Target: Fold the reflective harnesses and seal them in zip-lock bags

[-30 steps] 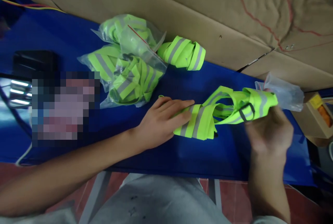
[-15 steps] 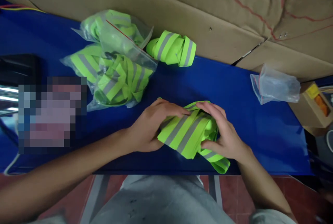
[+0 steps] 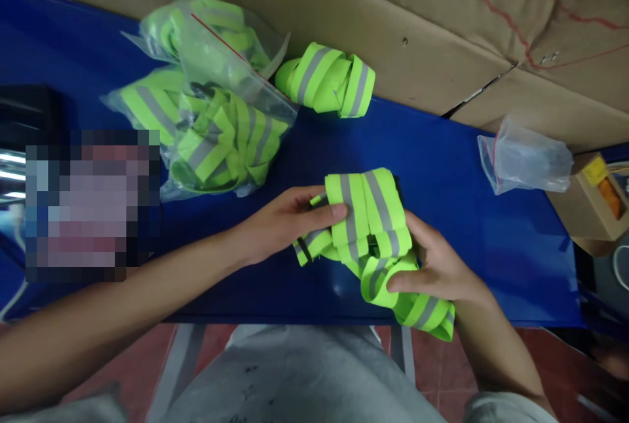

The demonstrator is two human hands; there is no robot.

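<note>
A neon-yellow reflective strap (image 3: 366, 213) with grey stripes is folded in loops between my two hands, just above the blue table. My left hand (image 3: 295, 217) pinches its left side, thumb on top and the other fingers hidden underneath. On the right, my right hand (image 3: 435, 259) grips the loops, its thumb across the lower coils and its fingers behind. Loose loops hang down past that thumb toward the table's front edge. A short end with a black band sticks out below my left hand.
Clear zip bags (image 3: 226, 141) stuffed with similar straps lie at the back left. Beside them sits a rolled reflective strap (image 3: 327, 82). Clear plastic bags (image 3: 528, 154) and a cardboard box (image 3: 590, 200) are at the right. Brown cardboard (image 3: 383, 23) lines the back of the blue table (image 3: 432, 154).
The folded strap has been turned and lifted, its striped face now upright toward me. My left thumb has come onto its front, and the loops on the right hang lower and looser.
</note>
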